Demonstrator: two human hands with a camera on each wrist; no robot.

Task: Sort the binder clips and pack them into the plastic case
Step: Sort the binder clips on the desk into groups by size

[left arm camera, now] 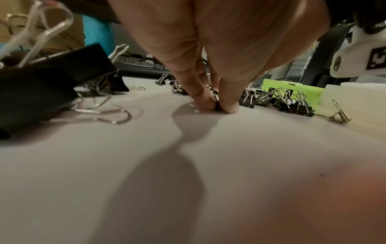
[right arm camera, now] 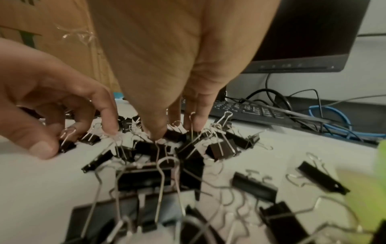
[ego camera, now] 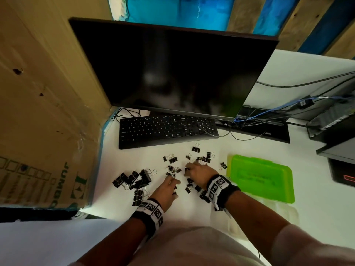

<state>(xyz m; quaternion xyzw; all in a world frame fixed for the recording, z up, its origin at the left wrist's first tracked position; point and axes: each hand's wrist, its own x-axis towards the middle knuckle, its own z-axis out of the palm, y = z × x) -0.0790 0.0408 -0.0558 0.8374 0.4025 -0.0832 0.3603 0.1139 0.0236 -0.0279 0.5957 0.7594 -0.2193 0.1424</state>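
Black binder clips lie scattered on the white desk (ego camera: 211, 217): large ones in a heap (ego camera: 134, 179) at the left, small ones (ego camera: 203, 158) in the middle. My left hand (ego camera: 169, 186) pinches a small clip (left arm camera: 217, 105) between thumb and forefinger against the desk; this left hand (left arm camera: 218, 107) points straight down. My right hand (ego camera: 197, 173) hovers palm down over the small clips, and the right hand (right arm camera: 167, 130) has its thumb and fingertips closed on a small clip (right arm camera: 173, 135). The green plastic case (ego camera: 261, 179) lies shut to the right of that hand.
A black keyboard (ego camera: 167, 129) and a dark monitor (ego camera: 172, 70) stand behind the clips. A cardboard box (ego camera: 44, 112) walls the left side. Cables (ego camera: 269, 114) and black devices (ego camera: 336, 131) crowd the back right. A translucent tray (ego camera: 269, 208) sits by the case's near edge.
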